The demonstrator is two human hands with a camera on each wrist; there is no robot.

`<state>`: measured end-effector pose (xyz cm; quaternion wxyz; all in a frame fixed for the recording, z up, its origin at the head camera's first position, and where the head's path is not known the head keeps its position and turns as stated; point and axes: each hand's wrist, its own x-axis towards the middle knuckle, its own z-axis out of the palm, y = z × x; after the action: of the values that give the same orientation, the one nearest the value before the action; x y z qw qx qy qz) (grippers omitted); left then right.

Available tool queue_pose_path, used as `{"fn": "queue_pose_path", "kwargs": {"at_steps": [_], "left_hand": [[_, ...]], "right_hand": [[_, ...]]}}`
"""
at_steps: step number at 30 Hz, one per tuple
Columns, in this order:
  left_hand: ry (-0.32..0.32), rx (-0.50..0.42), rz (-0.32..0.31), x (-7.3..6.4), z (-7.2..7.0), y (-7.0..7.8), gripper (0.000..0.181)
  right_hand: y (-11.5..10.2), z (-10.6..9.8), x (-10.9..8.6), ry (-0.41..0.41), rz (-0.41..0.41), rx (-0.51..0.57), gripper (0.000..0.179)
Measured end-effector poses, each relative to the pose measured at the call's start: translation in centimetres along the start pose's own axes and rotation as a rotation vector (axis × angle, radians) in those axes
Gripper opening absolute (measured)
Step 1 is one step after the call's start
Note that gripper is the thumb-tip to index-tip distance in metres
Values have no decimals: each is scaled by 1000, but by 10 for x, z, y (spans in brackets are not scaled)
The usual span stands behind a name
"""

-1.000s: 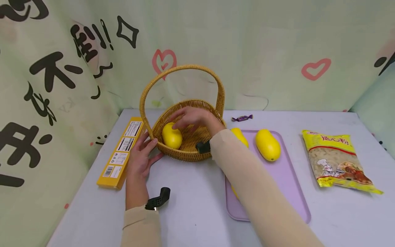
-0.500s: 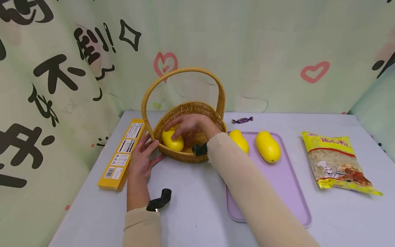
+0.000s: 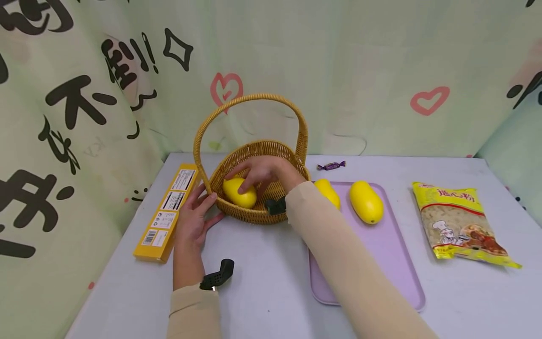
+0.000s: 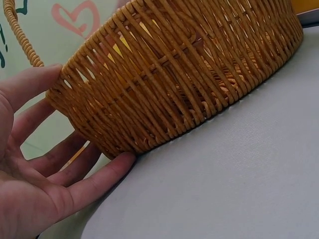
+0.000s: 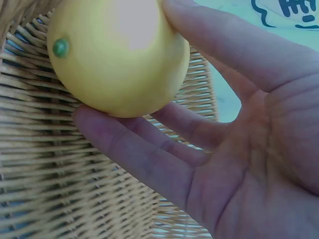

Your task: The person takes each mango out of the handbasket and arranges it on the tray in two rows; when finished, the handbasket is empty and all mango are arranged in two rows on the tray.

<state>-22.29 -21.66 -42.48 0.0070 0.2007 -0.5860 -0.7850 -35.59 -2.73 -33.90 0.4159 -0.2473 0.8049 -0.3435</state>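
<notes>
In the head view, a wicker basket with a tall arched handle stands on the table. Inside at its left lies a yellow mango. My right hand reaches into the basket and holds this mango. The right wrist view shows the thumb over the mango and the fingers along its underside, with a green nub at one end. My left hand steadies the basket's left side. In the left wrist view its thumb rests on the rim of the basket, its little finger low against the wall.
Right of the basket lies a purple tray with a mango and another mango, partly behind the right sleeve. A yellow box lies left, a wrapped candy behind the tray, a food bag far right.
The mango in the basket has tipped from upright to lying more on its side, shifting slightly right. My right hand has lowered onto it. The left hand stays at the basket.
</notes>
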Motion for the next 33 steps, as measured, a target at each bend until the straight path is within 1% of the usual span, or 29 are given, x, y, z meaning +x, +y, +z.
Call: {"fn": "queue_pose_path", "kwargs": {"at_steps": [8, 14, 20, 26, 29, 33], "left_hand": [[-27, 8, 1, -2, 2, 3, 57], [-9, 12, -6, -4, 0, 2, 57], [0, 12, -14, -4, 1, 0, 57], [7, 10, -15, -5, 3, 1, 58], [0, 3, -14, -5, 3, 1, 59], [-5, 0, -11, -5, 2, 1, 59]], "right_hand": [[-3, -10, -17, 46, -41, 31, 57], [-4, -11, -28, 103, -51, 45, 55], [-7, -13, -47, 178, -64, 39, 55], [-9, -14, -65, 193, -103, 49, 55], [-11, -14, -72, 205, -108, 35, 54], [-11, -15, -82, 243, -94, 2, 54]]}}
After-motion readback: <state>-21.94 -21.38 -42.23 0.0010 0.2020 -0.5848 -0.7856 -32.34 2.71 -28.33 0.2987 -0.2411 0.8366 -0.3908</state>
